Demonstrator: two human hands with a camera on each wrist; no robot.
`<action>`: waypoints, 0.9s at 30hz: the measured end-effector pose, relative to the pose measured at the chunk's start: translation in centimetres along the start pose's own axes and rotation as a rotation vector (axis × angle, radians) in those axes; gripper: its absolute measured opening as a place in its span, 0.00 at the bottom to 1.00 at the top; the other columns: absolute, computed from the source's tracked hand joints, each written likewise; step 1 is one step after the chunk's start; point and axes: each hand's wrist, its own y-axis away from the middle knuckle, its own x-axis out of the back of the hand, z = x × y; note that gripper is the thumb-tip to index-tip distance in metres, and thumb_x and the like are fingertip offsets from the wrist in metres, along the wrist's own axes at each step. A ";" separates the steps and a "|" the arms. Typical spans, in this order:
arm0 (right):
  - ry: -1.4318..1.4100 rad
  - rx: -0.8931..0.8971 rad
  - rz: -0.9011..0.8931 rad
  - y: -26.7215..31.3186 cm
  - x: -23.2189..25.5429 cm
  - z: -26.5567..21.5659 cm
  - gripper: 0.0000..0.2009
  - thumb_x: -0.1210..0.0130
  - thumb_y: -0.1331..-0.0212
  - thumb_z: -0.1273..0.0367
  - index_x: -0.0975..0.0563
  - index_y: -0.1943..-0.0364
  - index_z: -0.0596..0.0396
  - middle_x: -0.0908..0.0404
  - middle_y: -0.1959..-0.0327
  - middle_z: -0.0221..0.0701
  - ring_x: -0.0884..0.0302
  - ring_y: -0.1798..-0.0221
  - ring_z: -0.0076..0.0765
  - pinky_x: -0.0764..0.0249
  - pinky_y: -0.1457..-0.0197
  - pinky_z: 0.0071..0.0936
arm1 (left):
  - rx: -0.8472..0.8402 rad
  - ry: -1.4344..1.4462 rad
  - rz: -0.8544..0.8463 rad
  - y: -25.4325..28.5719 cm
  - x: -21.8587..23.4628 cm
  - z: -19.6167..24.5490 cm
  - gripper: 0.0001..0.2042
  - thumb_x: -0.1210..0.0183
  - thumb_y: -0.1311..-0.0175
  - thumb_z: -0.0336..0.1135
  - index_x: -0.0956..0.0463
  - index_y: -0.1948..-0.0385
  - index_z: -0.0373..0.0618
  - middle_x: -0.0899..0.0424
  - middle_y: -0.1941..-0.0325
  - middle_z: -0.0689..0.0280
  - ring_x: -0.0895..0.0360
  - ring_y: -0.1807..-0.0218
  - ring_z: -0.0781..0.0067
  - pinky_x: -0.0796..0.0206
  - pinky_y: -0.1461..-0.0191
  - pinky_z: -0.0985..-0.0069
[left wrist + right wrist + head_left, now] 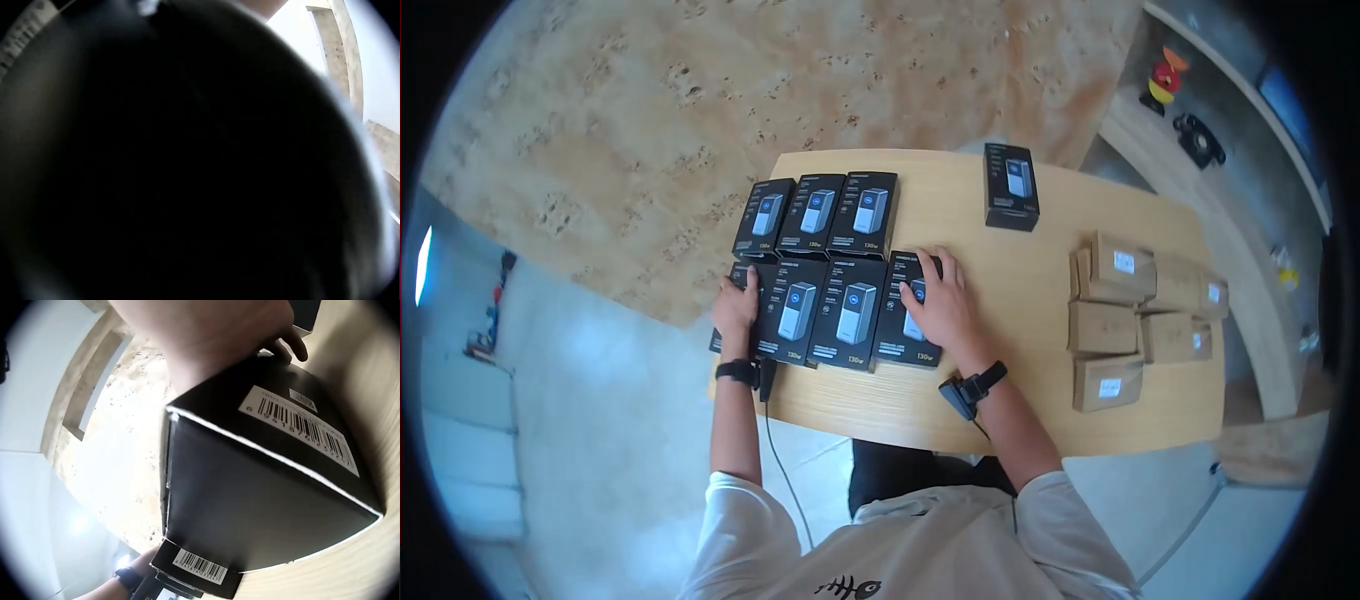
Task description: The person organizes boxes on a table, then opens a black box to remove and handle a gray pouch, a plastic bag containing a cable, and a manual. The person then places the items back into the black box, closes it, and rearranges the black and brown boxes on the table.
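Note:
Black boxes printed with a silver device and "130W" lie in two rows on a wooden table. My left hand rests on the leftmost box of the near row, its thumb over the top face. At the row's other end, my right hand lies over the right edge of the rightmost box. Its thumb is on the printed face and its fingers are spread toward the far end. The right wrist view shows that box's barcoded side close up. The left wrist view is almost wholly dark.
A back row of three matching boxes adjoins the near row. Another black box stands apart at the far edge. Several brown cardboard boxes are stacked at the right. A cable hangs from the left wrist.

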 end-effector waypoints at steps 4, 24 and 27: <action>0.015 -0.017 -0.043 0.0 0.2 0.4 0.35 0.39 0.31 0.54 0.34 0.24 0.53 0.37 0.24 0.54 0.39 0.23 0.66 0.38 0.20 0.53 | 0.001 0.019 0.000 -0.1 -0.5 0.1 0.47 0.59 0.29 0.76 0.25 0.36 0.32 0.15 0.42 0.37 0.18 0.37 0.36 0.27 0.33 0.51; 0.601 -0.113 0.124 -2.6 5.0 11.3 0.44 0.37 0.40 0.60 0.41 0.19 0.55 0.45 0.17 0.49 0.53 0.14 0.58 0.56 0.12 0.54 | 0.012 -0.034 0.030 -0.5 -0.8 -0.4 0.41 0.61 0.25 0.70 0.25 0.35 0.36 0.17 0.37 0.42 0.19 0.35 0.39 0.27 0.32 0.50; 0.581 -0.104 0.141 1.0 5.7 10.3 0.44 0.37 0.40 0.62 0.42 0.19 0.56 0.44 0.17 0.49 0.51 0.15 0.58 0.56 0.12 0.54 | 0.017 -0.055 -0.009 -0.7 -0.9 -0.5 0.41 0.62 0.25 0.70 0.24 0.36 0.36 0.17 0.36 0.42 0.19 0.34 0.40 0.27 0.32 0.50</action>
